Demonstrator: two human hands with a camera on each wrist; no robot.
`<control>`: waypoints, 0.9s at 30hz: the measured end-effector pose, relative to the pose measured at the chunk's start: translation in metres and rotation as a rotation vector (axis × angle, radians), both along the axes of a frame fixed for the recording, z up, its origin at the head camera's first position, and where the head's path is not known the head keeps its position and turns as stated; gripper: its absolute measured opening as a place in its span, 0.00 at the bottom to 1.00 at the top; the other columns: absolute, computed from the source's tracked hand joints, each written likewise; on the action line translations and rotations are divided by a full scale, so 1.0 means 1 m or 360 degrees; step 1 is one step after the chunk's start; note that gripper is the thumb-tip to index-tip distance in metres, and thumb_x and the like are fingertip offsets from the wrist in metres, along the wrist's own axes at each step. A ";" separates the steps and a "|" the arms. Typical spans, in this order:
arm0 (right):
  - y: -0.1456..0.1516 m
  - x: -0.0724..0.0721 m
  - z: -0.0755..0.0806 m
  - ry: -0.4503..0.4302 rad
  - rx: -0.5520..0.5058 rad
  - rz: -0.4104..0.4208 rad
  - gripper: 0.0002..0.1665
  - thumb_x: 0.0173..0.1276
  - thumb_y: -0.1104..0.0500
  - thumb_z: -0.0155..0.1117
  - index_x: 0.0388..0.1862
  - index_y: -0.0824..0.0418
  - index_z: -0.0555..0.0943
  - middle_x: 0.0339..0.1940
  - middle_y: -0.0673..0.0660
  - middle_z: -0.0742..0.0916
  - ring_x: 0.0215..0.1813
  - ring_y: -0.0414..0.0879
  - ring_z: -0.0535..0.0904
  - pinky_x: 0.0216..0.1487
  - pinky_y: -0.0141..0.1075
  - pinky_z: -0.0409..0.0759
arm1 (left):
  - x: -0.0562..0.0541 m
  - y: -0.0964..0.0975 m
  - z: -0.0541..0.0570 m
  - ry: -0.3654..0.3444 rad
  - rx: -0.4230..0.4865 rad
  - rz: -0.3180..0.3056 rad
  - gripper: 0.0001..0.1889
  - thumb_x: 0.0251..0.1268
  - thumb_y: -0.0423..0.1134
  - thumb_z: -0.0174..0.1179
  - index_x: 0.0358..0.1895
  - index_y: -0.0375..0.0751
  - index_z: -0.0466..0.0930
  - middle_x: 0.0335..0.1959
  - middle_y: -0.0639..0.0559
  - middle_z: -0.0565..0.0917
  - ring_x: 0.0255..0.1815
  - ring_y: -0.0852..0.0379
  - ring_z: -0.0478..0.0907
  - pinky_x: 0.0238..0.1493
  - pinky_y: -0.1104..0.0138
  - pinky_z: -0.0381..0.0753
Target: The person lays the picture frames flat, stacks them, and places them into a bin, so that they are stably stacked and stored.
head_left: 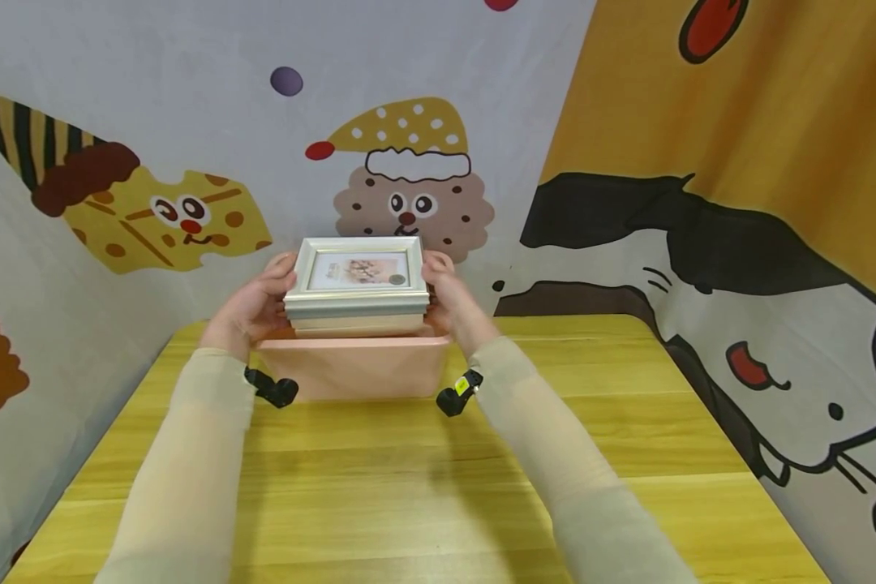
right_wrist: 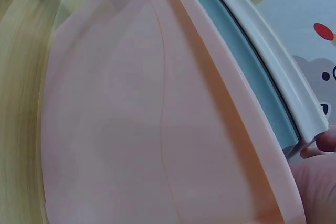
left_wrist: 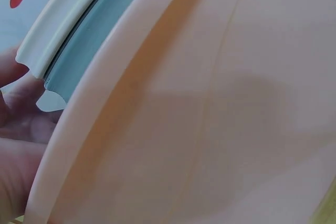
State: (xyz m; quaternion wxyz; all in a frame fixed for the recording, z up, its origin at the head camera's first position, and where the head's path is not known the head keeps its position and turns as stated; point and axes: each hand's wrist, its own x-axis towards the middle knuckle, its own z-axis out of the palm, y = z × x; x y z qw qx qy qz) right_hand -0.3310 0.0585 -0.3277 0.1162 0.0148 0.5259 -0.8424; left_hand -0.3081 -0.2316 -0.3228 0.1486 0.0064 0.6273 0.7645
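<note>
A deep box with a silver picture-frame top [head_left: 361, 276] is held between both hands, over the opening of a pink plastic bin [head_left: 354, 369]. A small print with a floral picture shows inside the frame. My left hand [head_left: 258, 302] grips the box's left side, thumb near the top edge. On the opposite side my right hand [head_left: 453, 296] grips it the same way. In the left wrist view, the pale frame edge [left_wrist: 68, 22] and a bluish layer under it show above the bin's rim. The right wrist view has fingers [right_wrist: 328, 139] at the frame's corner.
The bin stands near the back of a yellow wood-grain table [head_left: 394, 495]. Behind the table hangs a cartoon-printed cloth [head_left: 212, 49], which also comes down along both sides. A black wrist camera [head_left: 273, 389] is strapped to the left wrist, another [head_left: 456, 395] to the right.
</note>
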 end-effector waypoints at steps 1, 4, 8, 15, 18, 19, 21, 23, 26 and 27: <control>-0.001 0.000 0.000 0.0000 -0.0007 -0.0007 0.25 0.81 0.60 0.46 0.74 0.50 0.62 0.68 0.59 0.73 0.62 0.55 0.71 0.54 0.45 0.74 | 0.000 0.000 0.000 -0.0001 0.0006 -0.0006 0.25 0.76 0.48 0.52 0.71 0.62 0.56 0.56 0.50 0.70 0.46 0.54 0.76 0.43 0.63 0.81; -0.004 0.000 -0.002 -0.0020 -0.0040 -0.0002 0.27 0.81 0.61 0.43 0.76 0.50 0.61 0.71 0.60 0.72 0.67 0.56 0.70 0.63 0.48 0.71 | -0.001 -0.002 -0.002 -0.0021 0.0036 -0.0017 0.25 0.76 0.46 0.52 0.72 0.63 0.56 0.56 0.50 0.70 0.45 0.55 0.77 0.43 0.63 0.82; -0.006 0.000 -0.004 -0.0099 -0.0045 0.0011 0.30 0.82 0.60 0.41 0.79 0.45 0.59 0.73 0.60 0.70 0.70 0.56 0.67 0.70 0.49 0.66 | -0.001 -0.002 -0.003 -0.0080 0.0068 0.0001 0.30 0.76 0.45 0.53 0.76 0.66 0.54 0.58 0.50 0.70 0.48 0.55 0.76 0.44 0.63 0.82; -0.009 0.000 -0.006 -0.0176 -0.0052 -0.0033 0.30 0.82 0.60 0.42 0.79 0.43 0.59 0.74 0.60 0.70 0.71 0.54 0.67 0.71 0.46 0.65 | -0.003 0.000 -0.004 -0.0157 0.0104 0.0060 0.34 0.77 0.43 0.52 0.79 0.70 0.49 0.64 0.51 0.66 0.54 0.54 0.69 0.45 0.63 0.79; -0.010 0.000 -0.006 -0.0175 -0.0061 -0.0058 0.30 0.82 0.60 0.43 0.79 0.43 0.61 0.74 0.60 0.70 0.72 0.54 0.66 0.72 0.45 0.65 | -0.003 0.000 -0.005 -0.0190 0.0141 0.0073 0.34 0.76 0.43 0.52 0.79 0.70 0.50 0.59 0.53 0.69 0.52 0.55 0.70 0.45 0.63 0.79; -0.010 0.000 -0.006 -0.0170 -0.0058 -0.0063 0.30 0.81 0.60 0.43 0.79 0.44 0.61 0.74 0.60 0.70 0.72 0.54 0.66 0.72 0.45 0.65 | -0.003 0.000 -0.005 -0.0203 0.0150 0.0079 0.34 0.76 0.44 0.52 0.79 0.70 0.50 0.57 0.54 0.70 0.52 0.56 0.71 0.45 0.64 0.79; -0.011 -0.001 -0.006 -0.0166 -0.0053 -0.0071 0.30 0.81 0.61 0.43 0.79 0.44 0.61 0.74 0.59 0.70 0.72 0.54 0.66 0.72 0.45 0.65 | -0.003 0.001 -0.005 -0.0213 0.0153 0.0079 0.34 0.76 0.44 0.52 0.79 0.69 0.49 0.56 0.54 0.70 0.52 0.56 0.70 0.45 0.64 0.79; -0.011 -0.001 -0.006 -0.0172 -0.0048 -0.0074 0.30 0.81 0.61 0.43 0.78 0.44 0.61 0.74 0.59 0.70 0.71 0.54 0.67 0.71 0.45 0.66 | -0.004 0.001 -0.005 -0.0221 0.0137 0.0092 0.34 0.76 0.44 0.52 0.79 0.70 0.49 0.60 0.53 0.68 0.52 0.56 0.69 0.46 0.64 0.78; -0.012 -0.002 -0.005 -0.0202 -0.0040 -0.0080 0.29 0.81 0.60 0.43 0.78 0.43 0.62 0.73 0.59 0.71 0.71 0.53 0.68 0.70 0.44 0.68 | -0.004 0.002 -0.005 -0.0228 0.0114 0.0100 0.34 0.77 0.44 0.51 0.78 0.72 0.48 0.69 0.49 0.63 0.54 0.56 0.68 0.48 0.63 0.76; -0.012 -0.003 -0.005 -0.0215 -0.0040 -0.0079 0.29 0.81 0.60 0.43 0.78 0.42 0.62 0.73 0.59 0.71 0.70 0.53 0.68 0.70 0.45 0.68 | -0.004 0.002 -0.004 -0.0231 0.0111 0.0102 0.34 0.77 0.44 0.50 0.78 0.72 0.48 0.71 0.49 0.61 0.54 0.56 0.68 0.49 0.62 0.75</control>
